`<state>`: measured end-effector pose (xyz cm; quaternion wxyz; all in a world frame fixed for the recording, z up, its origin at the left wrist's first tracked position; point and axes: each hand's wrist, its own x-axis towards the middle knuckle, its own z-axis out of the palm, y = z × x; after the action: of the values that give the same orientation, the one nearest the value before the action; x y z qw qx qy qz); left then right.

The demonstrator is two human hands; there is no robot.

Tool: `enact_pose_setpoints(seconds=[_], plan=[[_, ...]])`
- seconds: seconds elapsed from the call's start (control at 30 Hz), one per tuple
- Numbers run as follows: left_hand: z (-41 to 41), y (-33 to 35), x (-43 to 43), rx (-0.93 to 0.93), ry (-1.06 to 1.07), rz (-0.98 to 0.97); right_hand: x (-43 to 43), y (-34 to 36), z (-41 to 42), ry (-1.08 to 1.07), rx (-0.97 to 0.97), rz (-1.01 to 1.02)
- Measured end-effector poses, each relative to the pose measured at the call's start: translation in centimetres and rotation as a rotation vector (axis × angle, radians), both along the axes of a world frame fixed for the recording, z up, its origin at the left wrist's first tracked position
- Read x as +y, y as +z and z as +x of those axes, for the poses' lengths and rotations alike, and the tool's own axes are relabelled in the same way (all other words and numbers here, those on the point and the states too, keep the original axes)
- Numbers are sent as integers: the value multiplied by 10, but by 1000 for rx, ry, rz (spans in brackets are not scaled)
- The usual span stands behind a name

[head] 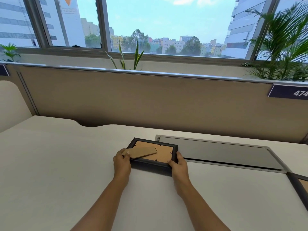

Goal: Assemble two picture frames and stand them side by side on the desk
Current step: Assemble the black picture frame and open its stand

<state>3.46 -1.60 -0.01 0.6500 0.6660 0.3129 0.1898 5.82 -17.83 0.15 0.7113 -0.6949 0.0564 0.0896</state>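
A black picture frame [150, 165] lies face down on the white desk [58, 164], its brown backing board up. A cardboard easel stand [143, 152] is swung out across the backing. My left hand [122, 161] grips the frame's left end with the thumb on the stand's tip. My right hand [178, 164] holds the frame's right end. A second black frame [300, 189] pokes in at the right edge of the view, mostly cut off.
A grey cable-tray lid [216, 152] is set into the desk right behind the frame. A beige partition [150, 100] walls off the back of the desk, with plants [283, 47] and windows beyond. A number plate [290, 92] hangs at the partition's right.
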Motion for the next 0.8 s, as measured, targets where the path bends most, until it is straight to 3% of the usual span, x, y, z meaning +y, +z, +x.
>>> enact_pose_setpoints(seconds=[0.17, 0.43, 0.6, 0.8], plan=[[-14, 3, 2, -38, 43, -199, -10, 10, -13, 45, -16, 94], [-51, 31, 0, -163, 44, -650, -28, 53, -45, 120, -298, 284], [-83, 63, -17, -129, -115, -778, -36, 82, -59, 157, -437, 259], [-130, 87, -38, -27, -341, -959, -67, 97, -78, 307, -458, 158]])
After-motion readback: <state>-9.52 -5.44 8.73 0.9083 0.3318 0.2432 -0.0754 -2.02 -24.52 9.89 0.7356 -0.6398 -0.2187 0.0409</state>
